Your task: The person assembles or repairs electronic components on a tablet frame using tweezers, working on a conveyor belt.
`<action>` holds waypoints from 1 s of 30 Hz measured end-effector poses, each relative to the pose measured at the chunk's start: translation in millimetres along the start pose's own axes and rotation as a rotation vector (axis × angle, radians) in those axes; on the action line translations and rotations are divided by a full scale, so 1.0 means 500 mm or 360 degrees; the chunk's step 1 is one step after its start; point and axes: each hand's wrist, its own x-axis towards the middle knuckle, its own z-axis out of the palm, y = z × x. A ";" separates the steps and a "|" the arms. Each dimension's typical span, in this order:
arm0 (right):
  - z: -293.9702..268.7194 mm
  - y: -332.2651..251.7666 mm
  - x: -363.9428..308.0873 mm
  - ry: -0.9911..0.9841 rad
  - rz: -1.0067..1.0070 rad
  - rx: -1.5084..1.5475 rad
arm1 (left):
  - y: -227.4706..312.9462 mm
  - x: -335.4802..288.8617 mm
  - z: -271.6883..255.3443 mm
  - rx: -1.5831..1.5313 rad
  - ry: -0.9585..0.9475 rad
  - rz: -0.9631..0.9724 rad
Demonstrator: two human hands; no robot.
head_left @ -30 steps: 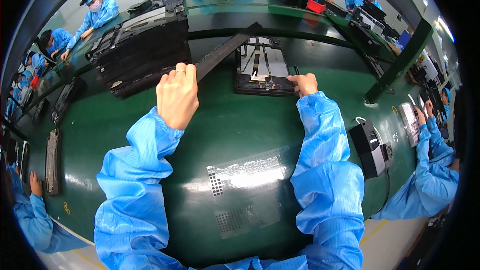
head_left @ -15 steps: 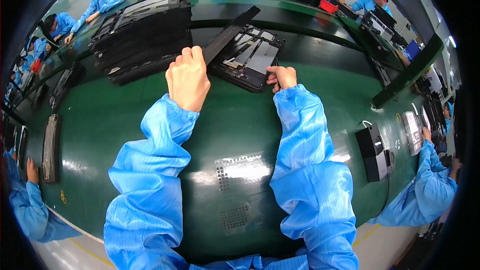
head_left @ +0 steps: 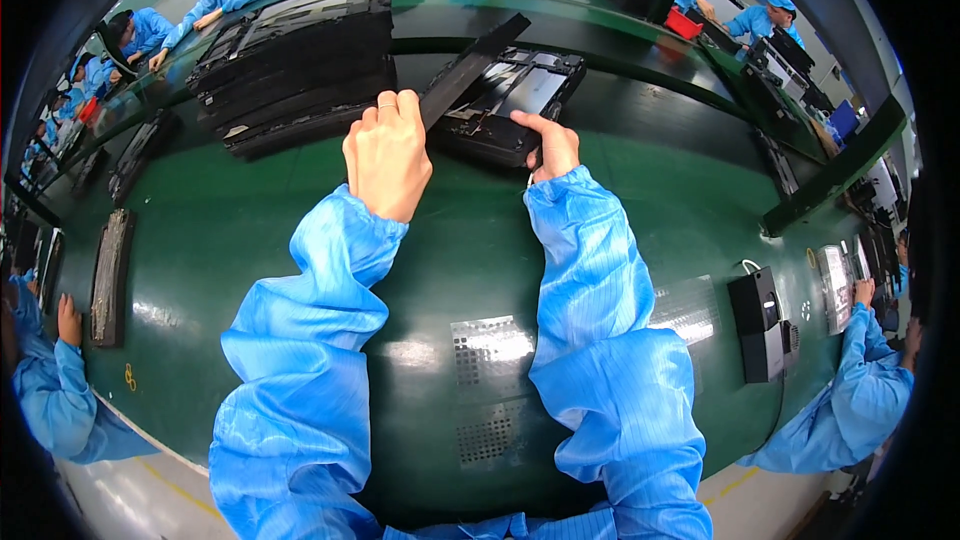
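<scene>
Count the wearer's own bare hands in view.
2. The left hand grips a long black flat strip; the right hand holds the near edge of a black rectangular panel.

Glossy green table (head_left: 250, 240), matt black plastic panel (head_left: 500, 110), shiny cloth sleeves (head_left: 310, 340).

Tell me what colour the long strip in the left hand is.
Black: the long strip is plain and dark, shown in the head view.

Single head-worn fisheye; looks steeply down onto green table (head_left: 250, 240); close over forearms; rim bends edges
</scene>
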 end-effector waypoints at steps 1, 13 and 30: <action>0.001 0.000 -0.002 0.0021 0.0003 0.0077 | -0.006 0.005 -0.002 0.0015 0.0001 0.0034; -0.218 -0.156 -0.143 -0.0121 0.0095 0.0087 | -0.030 0.085 0.016 0.0207 0.0016 0.0460; -0.388 -0.147 -0.369 0.0276 0.0309 0.0198 | 0.183 0.065 0.222 -0.0071 -0.0201 0.0823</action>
